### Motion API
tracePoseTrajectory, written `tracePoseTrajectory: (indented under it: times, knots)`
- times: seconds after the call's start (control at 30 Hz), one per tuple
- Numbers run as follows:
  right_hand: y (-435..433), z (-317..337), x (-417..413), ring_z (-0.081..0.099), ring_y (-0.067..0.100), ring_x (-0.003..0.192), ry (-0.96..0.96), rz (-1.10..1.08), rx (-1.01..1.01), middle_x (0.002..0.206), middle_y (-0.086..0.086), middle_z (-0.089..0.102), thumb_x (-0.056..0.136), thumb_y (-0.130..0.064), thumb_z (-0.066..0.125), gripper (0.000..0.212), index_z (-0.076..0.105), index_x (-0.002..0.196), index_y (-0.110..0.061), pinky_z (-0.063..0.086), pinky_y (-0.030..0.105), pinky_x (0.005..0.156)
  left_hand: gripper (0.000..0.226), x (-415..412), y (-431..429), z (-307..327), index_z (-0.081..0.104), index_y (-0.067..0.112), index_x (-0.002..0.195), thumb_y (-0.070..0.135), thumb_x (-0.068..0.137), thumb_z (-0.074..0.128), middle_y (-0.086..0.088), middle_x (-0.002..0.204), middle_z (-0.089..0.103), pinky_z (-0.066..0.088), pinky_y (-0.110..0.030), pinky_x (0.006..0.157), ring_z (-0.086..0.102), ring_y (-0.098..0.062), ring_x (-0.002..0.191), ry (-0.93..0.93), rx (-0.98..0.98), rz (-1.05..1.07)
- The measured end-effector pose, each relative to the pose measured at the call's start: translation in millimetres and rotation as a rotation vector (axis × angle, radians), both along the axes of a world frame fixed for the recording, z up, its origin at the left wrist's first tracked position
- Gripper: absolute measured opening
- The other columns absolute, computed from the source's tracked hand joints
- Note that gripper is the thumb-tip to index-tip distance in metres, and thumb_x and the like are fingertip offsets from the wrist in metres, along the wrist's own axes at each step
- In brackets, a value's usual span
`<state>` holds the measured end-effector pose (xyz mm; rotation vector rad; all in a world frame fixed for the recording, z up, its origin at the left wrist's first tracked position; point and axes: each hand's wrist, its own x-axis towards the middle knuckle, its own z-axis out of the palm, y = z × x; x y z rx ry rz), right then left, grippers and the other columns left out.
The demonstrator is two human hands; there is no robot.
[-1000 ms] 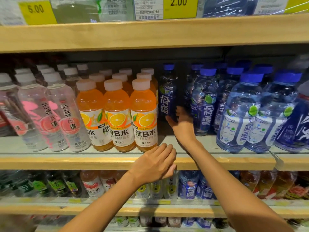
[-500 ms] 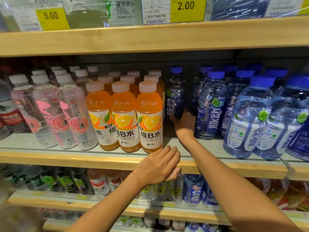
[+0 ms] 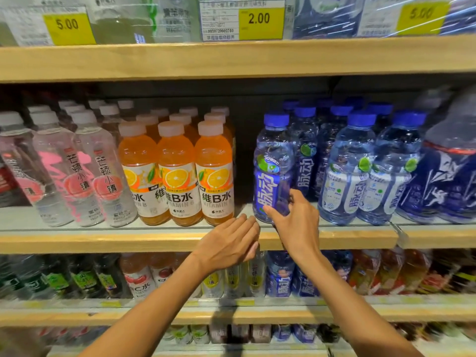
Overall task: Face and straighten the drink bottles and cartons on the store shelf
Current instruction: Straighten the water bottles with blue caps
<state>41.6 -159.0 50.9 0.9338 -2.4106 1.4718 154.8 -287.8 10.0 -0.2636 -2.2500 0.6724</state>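
1. Wooden store shelving fills the view. Yellow price tags (image 3: 260, 19) hang along the top board, and the middle shelf (image 3: 103, 240) runs across with a pale wood front edge.
2. At the left end of that shelf stand clear bottles (image 3: 77, 176) with pink labels, several rows deep, labels to the front.
3. Next along, three orange bottles (image 3: 177, 176) line the front edge, upright and square, with more behind them.
4. Just right of them the left hand (image 3: 229, 243) lies palm down on the front edge, fingers straight and loose, holding nothing.
5. A single blue bottle (image 3: 270, 176) stands at the front edge, in the gap between the orange ones and the other blue ones, label facing out.
   - Its base is hidden behind the hand, so I cannot tell whether it sits flat.
   - It looks full, so I'd expect some weight.
   - The thin plastic wall would give under a hard squeeze, and the glossy label could slip.
   - A low hold round the labelled body seems best for sliding or turning it, rather than the cap.
6. The right hand (image 3: 293, 220) grips it just there, low down, with the thumb on the front of the label and the fingers curled round the right side.
7. Further right a row of blue bottles (image 3: 353, 171) stands close to the front edge, touching one another.
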Motion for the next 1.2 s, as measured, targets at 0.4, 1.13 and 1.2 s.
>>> tracePoseTrajectory:
  times: [0.4,1.13,1.2]
  knots:
    - [-11,1,-11,0.059,0.013,0.092,-0.19,0.131,-0.109,0.098,-0.008,0.055,0.064,-0.048,0.082,0.06,0.042,0.102,-0.023,0.051,0.03,0.075,0.037,2,6,6,0.067,0.002,0.106,0.028,0.093,0.045,-0.017,0.106,0.067,0.055,-0.035,0.076,0.065,-0.028,0.093,-0.078,0.071,0.039]
    - [47,20,53,0.063,0.003,0.101,-0.295,0.59,-0.214,0.111,-0.013,0.064,0.068,-0.036,0.081,0.067,0.046,0.124,-0.027,0.054,0.021,0.081,0.051,9,90,125,0.056,0.012,0.121,0.034,0.077,0.069,-0.005,0.111,0.069,0.056,-0.027,0.081,0.068,-0.018,0.099,0.135,1.955,-0.404]
    - [48,20,60,0.062,0.001,0.099,-0.283,0.542,-0.196,0.111,-0.01,0.062,0.067,-0.038,0.081,0.066,0.045,0.121,-0.026,0.053,0.019,0.079,0.056,8,94,126,0.059,0.013,0.117,0.033,0.067,0.076,-0.003,0.104,0.071,0.055,-0.023,0.075,0.07,-0.016,0.093,0.183,1.934,-0.39]
